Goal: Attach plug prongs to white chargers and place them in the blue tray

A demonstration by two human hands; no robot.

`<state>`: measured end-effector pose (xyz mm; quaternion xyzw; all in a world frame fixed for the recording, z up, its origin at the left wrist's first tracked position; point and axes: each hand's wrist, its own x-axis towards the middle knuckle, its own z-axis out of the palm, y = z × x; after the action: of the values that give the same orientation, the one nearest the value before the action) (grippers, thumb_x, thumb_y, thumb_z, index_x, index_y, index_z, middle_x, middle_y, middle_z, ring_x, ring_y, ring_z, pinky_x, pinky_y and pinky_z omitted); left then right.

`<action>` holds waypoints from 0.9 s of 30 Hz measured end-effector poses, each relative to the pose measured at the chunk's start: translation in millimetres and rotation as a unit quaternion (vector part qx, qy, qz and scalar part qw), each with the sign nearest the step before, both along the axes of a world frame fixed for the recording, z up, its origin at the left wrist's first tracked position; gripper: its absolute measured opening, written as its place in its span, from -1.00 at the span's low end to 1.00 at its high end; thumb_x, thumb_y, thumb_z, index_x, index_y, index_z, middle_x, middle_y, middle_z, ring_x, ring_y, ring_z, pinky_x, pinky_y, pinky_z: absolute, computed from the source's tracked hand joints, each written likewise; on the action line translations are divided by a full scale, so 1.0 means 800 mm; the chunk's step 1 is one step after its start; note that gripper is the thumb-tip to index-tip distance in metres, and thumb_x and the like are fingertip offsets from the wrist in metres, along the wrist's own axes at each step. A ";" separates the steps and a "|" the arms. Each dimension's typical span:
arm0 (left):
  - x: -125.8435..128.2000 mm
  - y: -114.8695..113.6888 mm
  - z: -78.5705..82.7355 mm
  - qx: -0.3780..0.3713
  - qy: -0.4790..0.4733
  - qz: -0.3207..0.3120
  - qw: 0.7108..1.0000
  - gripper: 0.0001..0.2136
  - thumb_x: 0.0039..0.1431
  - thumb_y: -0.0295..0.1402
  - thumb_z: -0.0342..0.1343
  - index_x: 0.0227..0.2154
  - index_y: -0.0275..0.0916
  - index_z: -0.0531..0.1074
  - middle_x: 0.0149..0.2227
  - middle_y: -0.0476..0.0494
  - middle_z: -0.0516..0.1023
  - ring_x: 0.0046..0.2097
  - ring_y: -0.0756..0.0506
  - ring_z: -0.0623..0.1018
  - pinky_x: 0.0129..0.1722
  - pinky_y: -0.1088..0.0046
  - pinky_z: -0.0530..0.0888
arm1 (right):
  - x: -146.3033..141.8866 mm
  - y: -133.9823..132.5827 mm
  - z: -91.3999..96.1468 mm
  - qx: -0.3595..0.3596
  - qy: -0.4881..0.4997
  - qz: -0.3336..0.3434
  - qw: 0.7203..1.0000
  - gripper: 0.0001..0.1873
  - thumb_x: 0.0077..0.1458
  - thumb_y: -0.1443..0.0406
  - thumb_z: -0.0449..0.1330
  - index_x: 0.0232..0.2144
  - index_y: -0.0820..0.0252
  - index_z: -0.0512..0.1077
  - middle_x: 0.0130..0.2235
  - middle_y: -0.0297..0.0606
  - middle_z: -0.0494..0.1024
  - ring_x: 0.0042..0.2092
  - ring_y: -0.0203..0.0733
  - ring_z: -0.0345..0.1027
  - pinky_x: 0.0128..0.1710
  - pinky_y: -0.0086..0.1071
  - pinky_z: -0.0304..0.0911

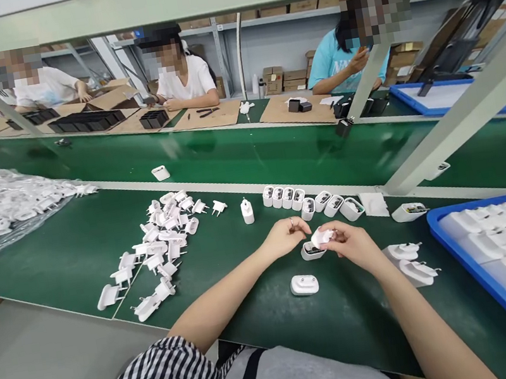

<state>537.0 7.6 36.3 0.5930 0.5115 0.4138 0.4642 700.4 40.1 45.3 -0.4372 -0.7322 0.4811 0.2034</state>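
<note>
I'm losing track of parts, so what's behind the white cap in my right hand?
An open housing with dark parts inside shows partly behind the cap. The covered rest can't be seen.

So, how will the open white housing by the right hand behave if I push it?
The open white housing looks stiff, since its shell holds a neat rounded outline. Its smooth-looking sides may let it slide on the green tabletop. The dark parts showing in its opening could be fragile; I cannot tell how firmly they sit.
</note>
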 end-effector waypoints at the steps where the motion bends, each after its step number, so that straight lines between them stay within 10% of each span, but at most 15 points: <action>1: -0.001 -0.001 -0.002 0.007 0.055 0.004 0.998 -0.82 -0.23 -0.59 -0.08 -0.49 -0.33 0.34 -0.45 -0.01 0.37 -0.50 0.09 0.32 -0.47 0.58 0.28 | 0.000 0.000 0.000 0.040 -0.026 0.004 0.999 -0.80 -0.27 0.24 0.13 -0.46 0.15 0.31 -0.62 -0.45 0.29 -0.63 -0.39 0.11 -0.63 -0.46 0.07; 9: 0.009 -0.018 -0.020 0.034 0.245 -0.019 0.969 -0.70 -0.21 -0.25 0.08 -0.34 -0.23 0.37 -0.39 0.00 0.42 -0.47 0.05 0.37 -0.45 0.56 0.28 | 0.002 -0.001 -0.013 0.206 -0.140 0.079 0.965 -0.85 -0.13 0.27 0.03 -0.45 0.08 0.37 -0.45 -0.36 0.34 -0.50 -0.32 0.22 -0.48 -0.41 0.16; 27: 0.008 -0.017 -0.006 0.041 0.344 -0.047 0.937 -0.77 -0.11 -0.28 0.02 -0.33 -0.20 0.37 -0.37 -0.08 0.46 -0.31 -0.09 0.42 -0.36 0.51 0.30 | -0.004 -0.002 -0.007 0.173 -0.162 0.083 0.968 -0.83 -0.13 0.28 0.04 -0.41 0.10 0.38 -0.33 -0.29 0.42 -0.37 -0.22 0.30 -0.37 -0.37 0.20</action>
<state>543.0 -6.0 31.5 0.7409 0.5944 0.1828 0.2538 697.6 38.2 39.8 -0.4052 -0.8612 0.2847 0.1145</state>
